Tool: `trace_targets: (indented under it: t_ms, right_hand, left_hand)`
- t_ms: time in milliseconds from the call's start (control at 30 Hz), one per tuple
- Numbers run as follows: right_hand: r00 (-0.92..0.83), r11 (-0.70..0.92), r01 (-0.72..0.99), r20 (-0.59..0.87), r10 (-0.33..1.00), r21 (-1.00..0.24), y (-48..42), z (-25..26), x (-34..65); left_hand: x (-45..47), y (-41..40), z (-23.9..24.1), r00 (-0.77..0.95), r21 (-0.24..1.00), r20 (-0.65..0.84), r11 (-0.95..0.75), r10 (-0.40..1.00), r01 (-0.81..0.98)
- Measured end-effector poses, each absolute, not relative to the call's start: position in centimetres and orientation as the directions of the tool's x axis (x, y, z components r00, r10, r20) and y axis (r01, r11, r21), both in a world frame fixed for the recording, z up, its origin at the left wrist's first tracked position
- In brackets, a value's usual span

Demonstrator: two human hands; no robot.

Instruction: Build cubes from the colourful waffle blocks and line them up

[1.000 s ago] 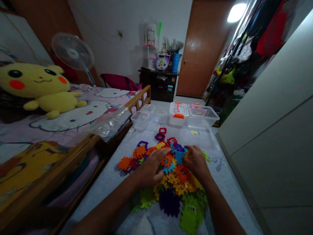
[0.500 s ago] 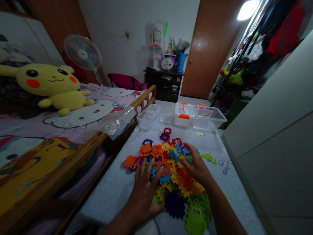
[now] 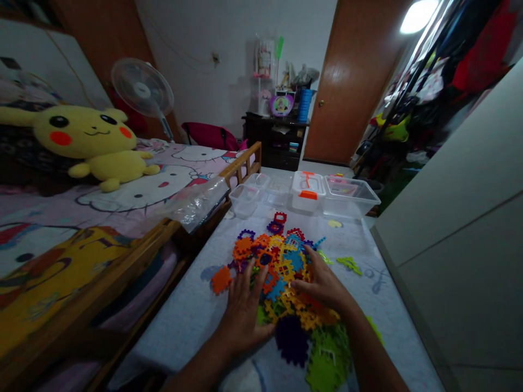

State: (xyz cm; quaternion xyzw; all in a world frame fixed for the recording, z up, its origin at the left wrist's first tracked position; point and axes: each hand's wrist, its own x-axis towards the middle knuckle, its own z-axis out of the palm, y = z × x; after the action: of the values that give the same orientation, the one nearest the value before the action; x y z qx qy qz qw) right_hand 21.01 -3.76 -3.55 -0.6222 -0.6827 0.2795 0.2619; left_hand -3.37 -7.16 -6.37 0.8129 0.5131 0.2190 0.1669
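Note:
A heap of toothed plastic building pieces [image 3: 281,269] in orange, yellow, blue, red, purple and green lies on the cloth-covered table [image 3: 183,321]. My left hand [image 3: 245,310] rests against the heap's left side, fingers spread. My right hand [image 3: 322,280] lies over its right side with thumb and fingers apart. Neither hand has a piece gripped. Close to my left fingertips sits an orange piece [image 3: 221,280]. A dark purple piece [image 3: 292,338] and green pieces [image 3: 329,359] are at the near end, between my forearms.
Clear plastic boxes [image 3: 351,204] stand along the table's far end, among them a lidded box [image 3: 308,198] with orange clips. At left is a bed with a wooden rail [image 3: 196,234] and a yellow plush toy [image 3: 98,141]. A white cabinet [image 3: 457,228] borders the right side.
Pieces in the middle of the heap have shifted and turned over between my hands. The orange piece at the left has slid slightly right and nearer. My right hand has moved slightly left.

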Motion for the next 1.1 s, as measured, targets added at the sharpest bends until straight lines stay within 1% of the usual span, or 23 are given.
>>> trace_targets:
  t_ms: [133, 233, 367, 467, 567, 633, 667, 733, 800, 867, 933, 1000, 1100]
  right_hand:
    - [-0.179, 0.038, 0.546, -0.072, 0.981, -0.837, -2.9, -3.3, 20.6]
    - [-0.228, 0.017, 0.459, -0.099, 0.969, -0.888, -2.5, -3.2, 20.3]
    - [-0.240, 0.012, 0.356, -0.079, 0.968, -0.935, -2.3, -3.4, 20.0]
    - [-0.256, 0.001, 0.229, -0.059, 0.965, -0.973, -2.2, -3.0, 19.9]
    - [-0.298, -0.013, 0.070, -0.033, 0.954, -0.997, -1.6, -2.2, 19.6]
    - [-0.303, -0.007, 0.027, -0.015, 0.953, -1.000, -0.8, -1.6, 19.4]
    - [-0.296, -0.001, 0.037, -0.012, 0.955, -0.999, -0.3, -1.3, 19.3]
    - [-0.274, 0.018, 0.115, -0.014, 0.962, -0.993, 0.8, -0.9, 19.3]
    - [-0.256, 0.059, 0.243, -0.005, 0.967, -0.968, 2.0, -0.5, 19.5]
    - [-0.244, 0.105, 0.404, 0.003, 0.970, -0.909, 2.9, -0.2, 19.8]
    - [-0.213, 0.140, 0.572, 0.018, 0.977, -0.808, 3.7, 0.2, 20.2]
    - [-0.175, 0.162, 0.720, 0.049, 0.983, -0.675, 4.4, 0.6, 20.6]
    - [-0.140, 0.153, 0.848, 0.064, 0.988, -0.507, 5.8, 1.0, 20.9]
  left_hand:
    - [-2.3, -6.8, -6.0, 0.444, 0.538, 0.190, -0.472, 0.875, 0.699]
    - [-1.3, -6.3, -5.9, 0.470, 0.591, 0.180, -0.477, 0.864, 0.651]
    - [-0.2, -5.6, -5.8, 0.413, 0.658, 0.219, -0.446, 0.884, 0.606]
    - [0.5, -5.1, -5.7, 0.380, 0.708, 0.243, -0.431, 0.893, 0.559]
    - [1.1, -4.5, -5.0, 0.346, 0.761, 0.234, -0.393, 0.909, 0.517]
    - [1.4, -3.9, -4.1, 0.295, 0.792, 0.225, -0.350, 0.929, 0.500]
    - [1.4, -3.7, -3.6, 0.267, 0.803, 0.224, -0.333, 0.937, 0.494]
    - [1.3, -3.0, -2.7, 0.200, 0.815, 0.227, -0.298, 0.953, 0.497]
    - [0.7, -2.4, -2.0, 0.152, 0.814, 0.228, -0.274, 0.962, 0.512]
    - [-0.2, -1.9, -1.7, 0.142, 0.806, 0.221, -0.263, 0.965, 0.530]
    - [-1.2, -1.5, -1.7, 0.167, 0.788, 0.219, -0.275, 0.961, 0.550]
    - [-2.4, -1.3, -1.9, 0.208, 0.759, 0.230, -0.309, 0.951, 0.573]
    - [-4.1, -1.1, -2.3, 0.231, 0.691, 0.284, -0.366, 0.930, 0.623]
